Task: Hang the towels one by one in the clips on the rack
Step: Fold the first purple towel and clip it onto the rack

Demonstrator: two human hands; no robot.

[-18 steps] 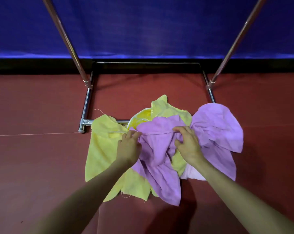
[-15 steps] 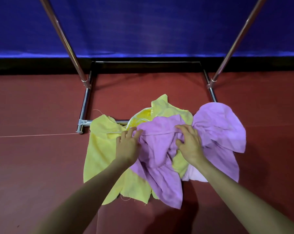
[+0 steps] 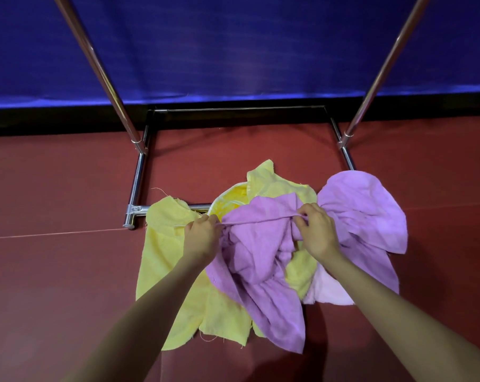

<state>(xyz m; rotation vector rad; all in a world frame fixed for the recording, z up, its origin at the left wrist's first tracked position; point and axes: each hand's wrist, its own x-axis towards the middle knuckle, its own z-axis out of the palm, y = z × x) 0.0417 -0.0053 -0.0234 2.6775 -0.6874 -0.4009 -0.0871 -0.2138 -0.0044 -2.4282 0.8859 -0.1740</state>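
Since the earlier frame the hem of the crumpled purple cloth towel [image 3: 258, 244] has been drawn taut between the left hand [image 3: 201, 238] and right hand [image 3: 317, 232], both pinching it above the yellow towels [image 3: 167, 260] heaped over a yellow basket [image 3: 227, 201] by the chrome rack [image 3: 137, 183].

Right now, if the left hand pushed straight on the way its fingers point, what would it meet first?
Probably the yellow towel just beyond the left hand, then the rack's front base bar partly under it. Depth is unclear. Its grip is on the purple towel's edge.
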